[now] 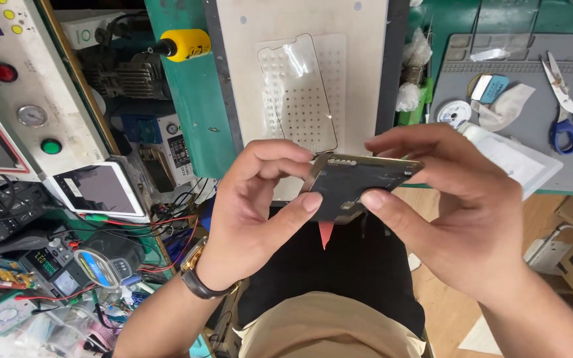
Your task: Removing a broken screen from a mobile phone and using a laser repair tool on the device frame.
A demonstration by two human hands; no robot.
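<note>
Both hands hold a dark phone screen panel (353,185) with a metallic edge, tilted in front of me above my lap. My left hand (253,205) pinches its left side with the thumb on the near face. My right hand (459,205) grips its right side, fingers along the top edge and thumb on the near face. A small red tab (325,233) hangs below the panel. A watch with a dark strap (197,278) sits on my left wrist.
Behind the hands, a white perforated plate (300,86) carries a clear glass screen cover (293,93). Blue-handled scissors (572,113) lie on a grey mat (532,126) at right. Left side: control box with buttons (28,99), tablet (97,189), wires, meters. A yellow-handled tool (184,45) sits at the back.
</note>
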